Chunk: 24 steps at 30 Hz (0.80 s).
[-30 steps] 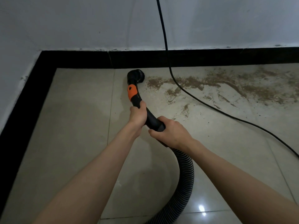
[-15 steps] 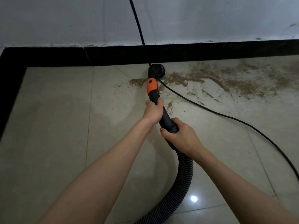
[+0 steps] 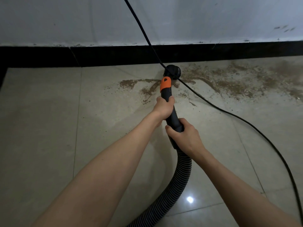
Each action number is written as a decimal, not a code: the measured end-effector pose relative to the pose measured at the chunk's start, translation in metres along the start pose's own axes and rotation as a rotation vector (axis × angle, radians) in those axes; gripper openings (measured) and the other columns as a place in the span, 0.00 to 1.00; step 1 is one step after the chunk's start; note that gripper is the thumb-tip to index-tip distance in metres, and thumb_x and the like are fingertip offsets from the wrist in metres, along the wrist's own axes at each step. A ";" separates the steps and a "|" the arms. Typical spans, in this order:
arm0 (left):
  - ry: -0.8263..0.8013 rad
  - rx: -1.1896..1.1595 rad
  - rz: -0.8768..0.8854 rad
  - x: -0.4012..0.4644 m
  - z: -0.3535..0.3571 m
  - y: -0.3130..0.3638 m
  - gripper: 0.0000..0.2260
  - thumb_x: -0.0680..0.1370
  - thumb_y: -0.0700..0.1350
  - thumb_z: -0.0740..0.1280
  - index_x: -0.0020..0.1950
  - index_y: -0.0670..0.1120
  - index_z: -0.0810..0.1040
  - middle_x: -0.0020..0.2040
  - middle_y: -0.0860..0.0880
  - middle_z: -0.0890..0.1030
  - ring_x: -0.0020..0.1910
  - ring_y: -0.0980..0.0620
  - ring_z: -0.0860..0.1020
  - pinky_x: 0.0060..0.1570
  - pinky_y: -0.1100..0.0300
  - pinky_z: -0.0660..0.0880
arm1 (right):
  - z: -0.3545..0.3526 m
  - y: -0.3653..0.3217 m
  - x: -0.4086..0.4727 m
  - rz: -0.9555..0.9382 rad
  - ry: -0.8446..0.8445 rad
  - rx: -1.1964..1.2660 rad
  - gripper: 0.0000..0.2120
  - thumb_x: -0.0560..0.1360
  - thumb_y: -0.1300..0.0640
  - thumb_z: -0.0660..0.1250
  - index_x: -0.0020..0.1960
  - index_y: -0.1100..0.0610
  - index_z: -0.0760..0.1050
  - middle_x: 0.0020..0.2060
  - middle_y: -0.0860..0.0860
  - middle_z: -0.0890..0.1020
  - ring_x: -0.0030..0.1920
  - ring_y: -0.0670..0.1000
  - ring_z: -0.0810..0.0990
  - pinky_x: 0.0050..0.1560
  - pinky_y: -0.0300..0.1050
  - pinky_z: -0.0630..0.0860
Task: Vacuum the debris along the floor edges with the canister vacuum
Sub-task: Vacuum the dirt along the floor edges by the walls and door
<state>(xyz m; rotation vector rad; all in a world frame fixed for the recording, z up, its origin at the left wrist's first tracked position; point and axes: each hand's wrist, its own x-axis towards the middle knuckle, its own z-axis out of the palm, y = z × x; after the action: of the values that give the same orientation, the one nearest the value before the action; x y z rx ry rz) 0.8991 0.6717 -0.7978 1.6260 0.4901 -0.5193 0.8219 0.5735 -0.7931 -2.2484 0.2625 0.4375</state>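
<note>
1. The tiled floor [image 3: 49, 145] fills the lower three quarters of the frame, pale and glossy, with a bright spot of reflected light at lower right.
2. The white wall [image 3: 213, 18] spans the top of the frame; a black skirting board [image 3: 114, 55] runs along its foot from edge to edge.
3. Brown debris [image 3: 232, 81] lies scattered over the floor at upper right, just below the skirting, with a thinner smear [image 3: 129, 82] left of centre.
4. A ribbed black hose [image 3: 178, 182] curves from the bottom centre of the frame up to the handle.
5. A black power cord [image 3: 255, 130] comes down from the top centre across the wall, passes over the nozzle, then sweeps over the floor to the lower right edge.
6. The vacuum handle [image 3: 172, 115], a dark rigid tube, rises from the hose toward the centre; an orange collar [image 3: 165, 84] sits near its upper end. No brand or writing can be read on it.
7. The right hand [image 3: 185, 136] is wrapped around the lower end of the handle, just above the hose.
8. The left hand [image 3: 164, 107] is clamped around the handle higher up, just below the orange collar.
9. The round black nozzle [image 3: 172, 72] rests on the floor just below the skirting, at the left end of the main debris patch, above both hands in the frame.
</note>
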 end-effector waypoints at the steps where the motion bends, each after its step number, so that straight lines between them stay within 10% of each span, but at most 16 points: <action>1: -0.005 -0.010 -0.002 -0.001 -0.001 0.000 0.22 0.82 0.53 0.54 0.69 0.39 0.60 0.54 0.44 0.73 0.50 0.46 0.74 0.49 0.54 0.72 | 0.001 -0.001 -0.001 -0.005 0.006 -0.006 0.08 0.73 0.45 0.67 0.46 0.48 0.72 0.36 0.49 0.81 0.37 0.52 0.82 0.46 0.55 0.80; 19: 0.419 -0.309 -0.024 -0.084 -0.126 -0.055 0.22 0.82 0.53 0.55 0.69 0.40 0.62 0.58 0.42 0.75 0.57 0.44 0.75 0.62 0.46 0.72 | 0.060 -0.078 -0.055 -0.340 -0.294 -0.370 0.16 0.74 0.42 0.65 0.56 0.49 0.71 0.41 0.50 0.81 0.43 0.53 0.81 0.46 0.49 0.78; 24: 0.486 -0.462 -0.105 -0.113 -0.150 -0.084 0.18 0.82 0.50 0.56 0.65 0.39 0.65 0.54 0.42 0.75 0.49 0.46 0.76 0.49 0.52 0.75 | 0.074 -0.091 -0.069 -0.390 -0.473 -0.396 0.13 0.73 0.43 0.67 0.54 0.48 0.73 0.41 0.49 0.81 0.44 0.52 0.80 0.46 0.48 0.78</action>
<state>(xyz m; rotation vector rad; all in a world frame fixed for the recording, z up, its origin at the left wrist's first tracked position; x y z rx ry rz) 0.7662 0.8279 -0.7830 1.2725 0.9830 -0.0633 0.7714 0.6920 -0.7490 -2.4084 -0.5414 0.8400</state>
